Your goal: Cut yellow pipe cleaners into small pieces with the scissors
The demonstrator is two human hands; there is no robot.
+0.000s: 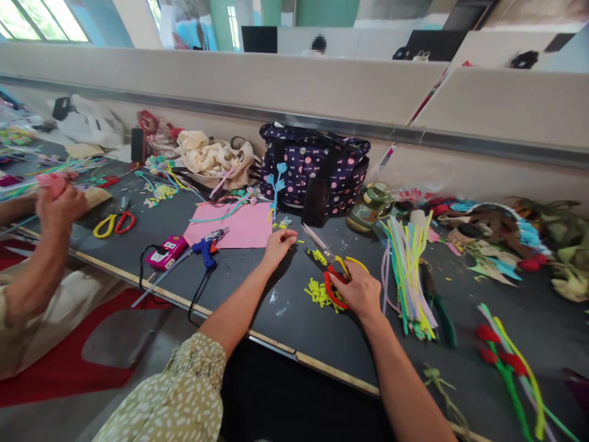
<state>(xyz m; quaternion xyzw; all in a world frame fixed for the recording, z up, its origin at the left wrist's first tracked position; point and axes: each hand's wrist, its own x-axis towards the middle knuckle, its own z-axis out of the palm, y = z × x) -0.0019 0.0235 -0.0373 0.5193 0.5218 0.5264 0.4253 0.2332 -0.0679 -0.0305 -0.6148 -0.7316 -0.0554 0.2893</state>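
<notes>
My right hand [361,287] grips a pair of scissors [324,247] with red and yellow handles, their blades pointing up and left. A yellow strip [358,264] shows along its knuckles; I cannot tell whether it is held. Just left of the blade tips, my left hand [280,244] has thumb and fingers pinched together; what is between them is too small to name. Below the scissors lies a pile of short cut yellow-green pieces [317,292], with a smaller cluster [319,257] under the blades. Behind my left hand stands a blue pipe-cleaner flower [277,184].
Left are pink paper [248,230], a blue glue gun [205,248], a magenta power strip [168,252] and other scissors [115,223]. A dark patterned bag [340,162], phone [316,201] and glass jar [368,209] stand behind. Pipe cleaners [411,279] lie right. A co-worker's hand [59,205] holds something pink.
</notes>
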